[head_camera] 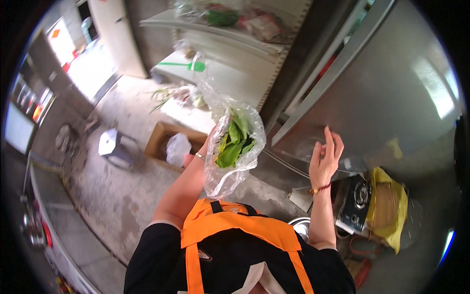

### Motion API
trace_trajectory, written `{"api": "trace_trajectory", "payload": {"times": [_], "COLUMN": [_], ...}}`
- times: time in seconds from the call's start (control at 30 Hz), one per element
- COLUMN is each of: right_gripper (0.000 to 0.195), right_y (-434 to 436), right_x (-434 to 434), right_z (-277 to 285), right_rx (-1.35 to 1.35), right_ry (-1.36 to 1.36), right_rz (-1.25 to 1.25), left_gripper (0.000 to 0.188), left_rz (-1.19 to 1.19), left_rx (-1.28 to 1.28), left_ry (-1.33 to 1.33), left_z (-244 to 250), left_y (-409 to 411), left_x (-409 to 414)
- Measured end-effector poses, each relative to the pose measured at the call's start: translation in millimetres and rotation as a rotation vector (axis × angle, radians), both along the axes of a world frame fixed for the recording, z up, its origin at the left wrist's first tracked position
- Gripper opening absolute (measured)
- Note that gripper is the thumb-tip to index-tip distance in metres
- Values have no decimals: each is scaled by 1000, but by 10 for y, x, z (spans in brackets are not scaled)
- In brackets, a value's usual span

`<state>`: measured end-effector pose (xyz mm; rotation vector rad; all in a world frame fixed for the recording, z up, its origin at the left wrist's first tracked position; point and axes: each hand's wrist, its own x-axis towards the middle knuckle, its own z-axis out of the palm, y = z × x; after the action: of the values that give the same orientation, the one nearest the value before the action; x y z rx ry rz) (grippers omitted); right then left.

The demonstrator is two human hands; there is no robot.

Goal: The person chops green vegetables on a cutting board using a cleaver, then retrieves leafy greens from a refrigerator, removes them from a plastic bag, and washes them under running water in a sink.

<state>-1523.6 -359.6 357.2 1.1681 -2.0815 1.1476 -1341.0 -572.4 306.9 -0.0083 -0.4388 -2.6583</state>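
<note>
A clear plastic bag (259, 126) of green leaves (235, 143) is held up before my chest, its mouth gaping towards me. My left hand (210, 140) grips it from the left and beneath, mostly hidden behind the plastic. To the right, my right hand (326, 158) is raised with nothing in it, fingers apart, by the lower part of a grey metal refrigerator door (371, 95). Whether the fingers touch the door, I cannot tell. The door stands ajar, and a few stored things show through the gap.
White shelves (235, 70) ahead carry bagged produce (222, 16) and a green fly swatter (196, 66). On the floor are a cardboard box (156, 145) with a white bag and a stool (115, 147). A gas stove (358, 198) and yellow bag (398, 217) are at the right.
</note>
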Motion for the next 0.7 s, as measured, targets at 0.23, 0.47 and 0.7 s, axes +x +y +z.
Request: {"api": "trace_trajectory", "payload": {"times": [0.23, 0.47, 0.7], "right_gripper": [64, 21, 26], "right_y": [-1031, -1205, -1457], "right_x": [-972, -412, 701], "right_z": [-171, 69, -143], "right_rx": [315, 31, 366], "right_ry": [73, -508, -74], "right_rz": [-46, 741, 1324], "left_gripper": [46, 35, 46], "left_rz": [158, 429, 428], "left_rx": [59, 13, 55], "left_ry": [-337, -305, -210], "left_z": [67, -729, -822], "left_y": [78, -140, 81], "left_x": [299, 239, 651]}}
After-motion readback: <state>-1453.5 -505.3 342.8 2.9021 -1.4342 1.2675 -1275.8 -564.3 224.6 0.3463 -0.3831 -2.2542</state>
